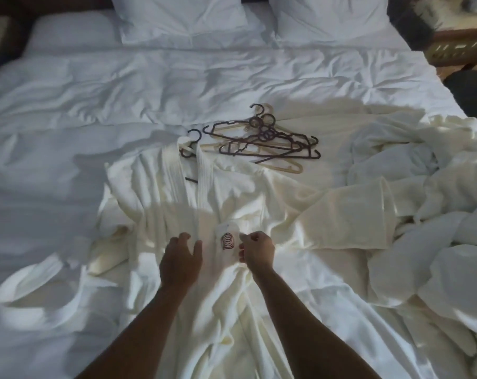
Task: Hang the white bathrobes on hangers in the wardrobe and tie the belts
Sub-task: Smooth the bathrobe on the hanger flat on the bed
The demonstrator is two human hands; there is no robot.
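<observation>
One white bathrobe [204, 203] lies on the bed [95, 91], already on a hanger [189, 144], left hand [181, 258] spread on it, right hand [256, 251] pinching its front; belt untied, more robes [423, 192] and hangers [264, 138] waiting.

One camera sits on the person's head at the foot of the bed [95, 86], looking forward and down, close over both forearms, with the pillows [182, 17] along the frame's top edge.
</observation>
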